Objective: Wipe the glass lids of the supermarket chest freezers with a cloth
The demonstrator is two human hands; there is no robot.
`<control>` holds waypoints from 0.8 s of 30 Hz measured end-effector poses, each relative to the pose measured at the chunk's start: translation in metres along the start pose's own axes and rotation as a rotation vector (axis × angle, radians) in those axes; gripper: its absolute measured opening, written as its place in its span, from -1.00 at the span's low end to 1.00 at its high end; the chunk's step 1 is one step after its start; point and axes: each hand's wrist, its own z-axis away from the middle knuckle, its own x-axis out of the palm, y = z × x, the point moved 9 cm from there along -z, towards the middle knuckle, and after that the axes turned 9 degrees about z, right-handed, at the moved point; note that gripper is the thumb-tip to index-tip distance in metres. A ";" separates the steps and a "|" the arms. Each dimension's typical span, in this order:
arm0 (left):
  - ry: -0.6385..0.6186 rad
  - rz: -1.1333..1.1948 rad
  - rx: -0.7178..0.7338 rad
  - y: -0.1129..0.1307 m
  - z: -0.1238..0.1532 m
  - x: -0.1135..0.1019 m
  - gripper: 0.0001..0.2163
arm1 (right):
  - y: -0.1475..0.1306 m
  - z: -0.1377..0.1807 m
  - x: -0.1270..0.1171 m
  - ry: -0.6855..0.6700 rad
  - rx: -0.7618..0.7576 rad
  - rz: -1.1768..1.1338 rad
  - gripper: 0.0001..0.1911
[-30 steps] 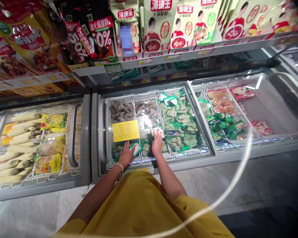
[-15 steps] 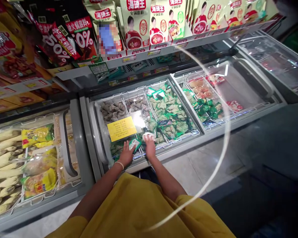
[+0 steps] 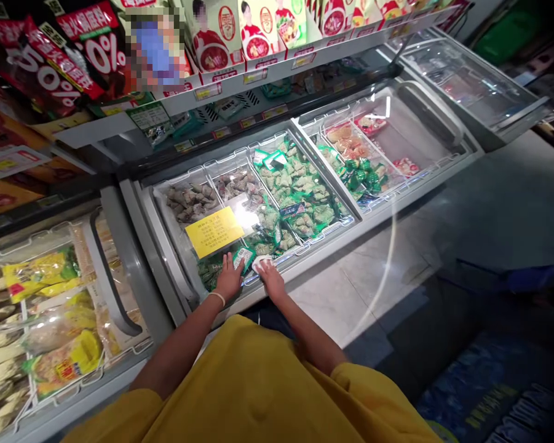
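Note:
My right hand (image 3: 273, 280) presses a crumpled white cloth (image 3: 262, 263) against the glass lid (image 3: 240, 212) of a chest freezer, close to its front edge. Just to the left, my left hand (image 3: 229, 278) lies on the same glass with its fingers spread, holding nothing. A yellow notice (image 3: 214, 232) with printed text is on the lid above my left hand. Beneath the glass are wire compartments with brown wrapped dumplings (image 3: 191, 202) and green net bags of wrapped dumplings (image 3: 299, 184).
A shelf of hot pot seasoning packets (image 3: 258, 31) hangs over the freezer's back. On the left, another freezer holds corn (image 3: 0, 369) and yellow packages (image 3: 41, 271). Grey floor tiles (image 3: 350, 264) lie to the right, and a further glass-topped freezer (image 3: 461, 74) stands at the far right.
My right hand has drawn the white cloth down the glass toward the front edge. My left hand stays flat on the lid. The view has turned somewhat to the right.

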 end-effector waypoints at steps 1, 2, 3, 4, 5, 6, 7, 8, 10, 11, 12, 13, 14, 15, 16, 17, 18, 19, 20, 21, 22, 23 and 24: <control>0.007 -0.002 0.005 0.000 0.000 -0.001 -0.32 | -0.007 0.006 0.004 -0.029 -0.078 -0.019 -0.34; 0.009 -0.003 0.010 0.000 0.000 -0.001 -0.32 | -0.001 0.009 0.000 -0.040 -0.104 -0.034 -0.38; 0.009 -0.002 0.013 0.000 0.000 -0.001 -0.33 | 0.017 0.011 -0.009 -0.031 -0.078 -0.042 -0.41; 0.008 0.000 0.013 0.000 0.000 -0.002 -0.34 | 0.043 0.010 -0.023 -0.007 -0.011 -0.043 -0.43; 0.008 0.003 0.012 0.000 0.001 -0.002 -0.35 | 0.073 0.008 -0.040 0.030 0.079 -0.035 -0.46; 0.009 0.006 0.009 0.001 0.001 -0.002 -0.35 | 0.101 0.007 -0.056 0.061 0.158 -0.023 -0.50; 0.013 0.008 0.006 0.001 0.001 -0.002 -0.35 | 0.122 0.005 -0.069 0.089 0.232 -0.006 -0.54; 0.018 0.009 0.001 0.002 0.001 -0.002 -0.34 | 0.135 0.003 -0.077 0.112 0.292 0.012 -0.59; 0.030 0.011 -0.015 0.004 0.002 -0.001 -0.34 | 0.127 0.000 -0.077 0.125 0.344 0.041 -0.66; 0.037 0.013 -0.023 0.004 0.001 -0.001 -0.34 | 0.107 -0.002 -0.067 0.113 0.325 0.048 -0.69; 0.044 0.015 -0.026 0.004 0.001 -0.001 -0.35 | 0.078 -0.003 -0.053 0.088 0.270 0.047 -0.71; 0.049 0.017 -0.025 0.005 0.001 0.000 -0.35 | 0.044 -0.004 -0.035 0.042 0.171 0.037 -0.74; 0.053 0.021 -0.022 0.004 0.000 0.000 -0.35 | 0.008 -0.004 -0.018 -0.007 0.036 0.028 -0.77; 0.054 0.027 -0.016 0.004 0.000 0.000 -0.35 | -0.021 -0.001 -0.005 -0.046 -0.085 0.025 -0.78; 0.053 0.036 -0.011 0.004 -0.001 0.000 -0.35 | -0.039 0.003 0.003 -0.077 -0.179 0.026 -0.80; 0.052 0.049 -0.013 0.003 -0.002 0.000 -0.35 | -0.044 0.007 0.004 -0.102 -0.246 0.032 -0.80; 0.053 0.065 -0.022 0.002 -0.003 0.000 -0.36 | -0.035 0.009 -0.001 -0.116 -0.271 0.044 -0.81; 0.058 0.084 -0.035 0.001 -0.004 0.000 -0.37 | -0.013 0.010 -0.011 -0.121 -0.259 0.059 -0.81; 0.067 0.103 -0.055 0.000 -0.004 0.001 -0.39 | 0.019 0.009 -0.026 -0.116 -0.217 0.075 -0.80; 0.079 0.122 -0.081 0.000 -0.005 0.001 -0.42 | 0.055 0.007 -0.043 -0.102 -0.156 0.090 -0.79; 0.093 0.142 -0.111 0.001 -0.006 0.003 -0.44 | 0.092 0.004 -0.061 -0.080 -0.092 0.101 -0.78; 0.108 0.163 -0.143 0.003 -0.006 0.005 -0.45 | 0.123 0.002 -0.076 -0.059 -0.041 0.107 -0.77; 0.122 0.186 -0.177 0.005 -0.006 0.008 -0.46 | 0.146 0.000 -0.088 -0.038 0.006 0.110 -0.75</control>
